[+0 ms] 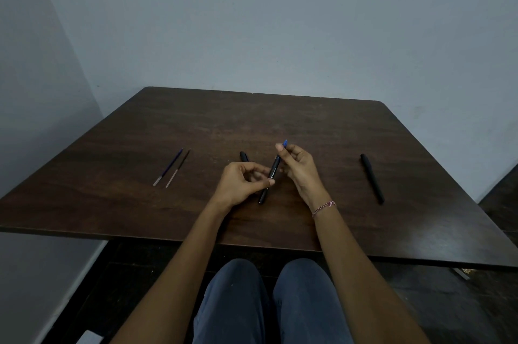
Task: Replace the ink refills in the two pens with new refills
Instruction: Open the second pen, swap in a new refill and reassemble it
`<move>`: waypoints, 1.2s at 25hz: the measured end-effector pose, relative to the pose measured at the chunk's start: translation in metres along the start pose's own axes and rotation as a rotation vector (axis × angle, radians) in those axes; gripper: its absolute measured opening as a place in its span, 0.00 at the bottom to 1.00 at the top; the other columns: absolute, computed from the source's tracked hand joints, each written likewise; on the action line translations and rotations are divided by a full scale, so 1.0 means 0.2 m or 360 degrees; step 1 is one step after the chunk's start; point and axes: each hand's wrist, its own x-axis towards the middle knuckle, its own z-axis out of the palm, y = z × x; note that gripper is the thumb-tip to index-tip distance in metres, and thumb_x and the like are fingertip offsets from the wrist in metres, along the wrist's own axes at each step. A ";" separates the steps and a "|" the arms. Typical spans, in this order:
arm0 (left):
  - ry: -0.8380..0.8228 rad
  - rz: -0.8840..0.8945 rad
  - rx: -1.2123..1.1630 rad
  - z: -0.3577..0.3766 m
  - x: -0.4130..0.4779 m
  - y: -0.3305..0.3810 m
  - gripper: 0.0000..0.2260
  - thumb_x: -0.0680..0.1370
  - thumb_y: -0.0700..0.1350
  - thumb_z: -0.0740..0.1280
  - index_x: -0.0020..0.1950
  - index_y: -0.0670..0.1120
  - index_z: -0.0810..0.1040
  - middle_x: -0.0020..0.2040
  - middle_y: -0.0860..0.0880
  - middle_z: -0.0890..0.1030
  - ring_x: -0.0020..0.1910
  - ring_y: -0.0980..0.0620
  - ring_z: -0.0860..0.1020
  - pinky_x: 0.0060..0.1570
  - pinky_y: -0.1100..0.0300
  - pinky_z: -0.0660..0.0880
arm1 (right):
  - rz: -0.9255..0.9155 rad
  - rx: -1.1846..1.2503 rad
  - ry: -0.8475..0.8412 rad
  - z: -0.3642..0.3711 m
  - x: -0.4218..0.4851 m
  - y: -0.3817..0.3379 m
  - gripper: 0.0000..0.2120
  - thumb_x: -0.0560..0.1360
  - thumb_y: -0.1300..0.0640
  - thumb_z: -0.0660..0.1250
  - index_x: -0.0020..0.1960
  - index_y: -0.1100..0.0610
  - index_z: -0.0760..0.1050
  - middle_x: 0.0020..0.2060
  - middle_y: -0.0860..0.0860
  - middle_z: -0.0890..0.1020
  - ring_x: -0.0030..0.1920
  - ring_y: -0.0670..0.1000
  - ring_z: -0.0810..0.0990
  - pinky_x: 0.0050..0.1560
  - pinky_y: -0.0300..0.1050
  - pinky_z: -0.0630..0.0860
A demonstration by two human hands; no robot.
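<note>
Above the middle of the dark wooden table (140,203), my left hand (241,185) pinches the lower barrel of a black pen (269,179) that is tilted up to the right. My right hand (298,167) pinches the pen's upper end, where a blue tip (285,143) sticks out above my fingers. A black pen cap (244,156) lies on the table just behind my left hand. A second black pen (372,177), capped, lies to the right. Two thin refills lie side by side at the left, a blue refill (169,167) and a darker brownish refill (178,167).
The table stands in a corner against pale walls. Its front edge runs just above my knees (266,301). A pink bracelet (323,207) circles my right wrist. Dark floor shows below the table.
</note>
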 end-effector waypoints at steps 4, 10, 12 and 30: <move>0.0011 -0.0029 -0.0031 0.00 0.01 -0.01 0.09 0.67 0.43 0.77 0.45 0.49 0.83 0.32 0.54 0.82 0.33 0.58 0.78 0.40 0.60 0.79 | 0.0118 0.0531 -0.0090 -0.02 0.00 -0.03 0.14 0.81 0.59 0.55 0.62 0.58 0.74 0.48 0.57 0.84 0.49 0.51 0.83 0.55 0.47 0.78; 0.0011 -0.0043 -0.0046 0.00 0.01 -0.01 0.09 0.68 0.42 0.76 0.46 0.48 0.83 0.31 0.54 0.81 0.31 0.60 0.78 0.37 0.64 0.76 | 0.0144 0.0767 -0.0198 -0.03 -0.01 -0.05 0.18 0.79 0.69 0.51 0.62 0.60 0.74 0.49 0.58 0.85 0.51 0.54 0.84 0.51 0.45 0.81; 0.0010 -0.0041 -0.0047 0.00 0.01 -0.01 0.09 0.68 0.42 0.76 0.46 0.48 0.82 0.31 0.53 0.81 0.30 0.60 0.78 0.36 0.65 0.76 | 0.0157 0.0762 -0.0247 -0.03 -0.01 -0.06 0.17 0.79 0.69 0.51 0.61 0.60 0.74 0.48 0.57 0.85 0.51 0.53 0.84 0.50 0.44 0.81; -0.0020 -0.0038 -0.0041 0.00 0.00 -0.01 0.10 0.68 0.40 0.76 0.49 0.44 0.82 0.33 0.53 0.81 0.32 0.60 0.78 0.38 0.65 0.77 | 0.0236 0.0571 -0.0226 -0.04 0.00 -0.03 0.11 0.76 0.66 0.63 0.55 0.56 0.78 0.44 0.50 0.80 0.48 0.47 0.79 0.50 0.40 0.80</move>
